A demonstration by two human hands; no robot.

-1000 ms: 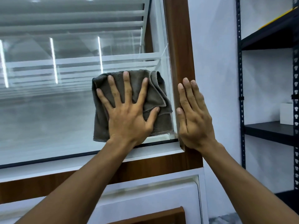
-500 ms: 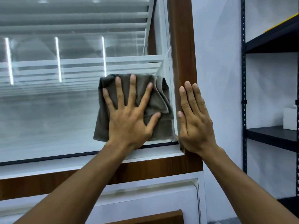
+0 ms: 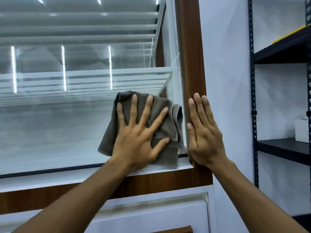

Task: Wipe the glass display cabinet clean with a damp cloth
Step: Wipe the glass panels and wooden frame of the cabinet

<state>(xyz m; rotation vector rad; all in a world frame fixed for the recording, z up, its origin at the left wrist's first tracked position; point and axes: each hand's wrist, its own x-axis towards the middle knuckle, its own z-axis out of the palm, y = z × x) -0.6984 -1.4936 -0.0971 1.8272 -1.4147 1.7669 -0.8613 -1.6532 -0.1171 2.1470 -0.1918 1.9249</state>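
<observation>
Your left hand [image 3: 139, 140] keeps a wide grip, fingers straight and splayed, pressing the grey cloth [image 3: 175, 118] flat against the glass pane [image 3: 67, 128] at its lower right corner; the cloth's bottom hem overlaps the white sill [image 3: 67, 177]. Your right hand [image 3: 205, 137], fingers straight and together, rests flat on the brown wooden frame [image 3: 190, 56] just beside the cloth. A dark metal rack [image 3: 282, 52] stands to the right.

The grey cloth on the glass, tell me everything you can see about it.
The grey-brown cloth looks like soft terry, bunched into loose folds along its right side. It lies against the glass pane at the lower right corner, beside the wooden frame post. The left hand presses it with spread fingers. Its bottom edge overlaps the white sill. Whether it is damp cannot be seen.
</observation>
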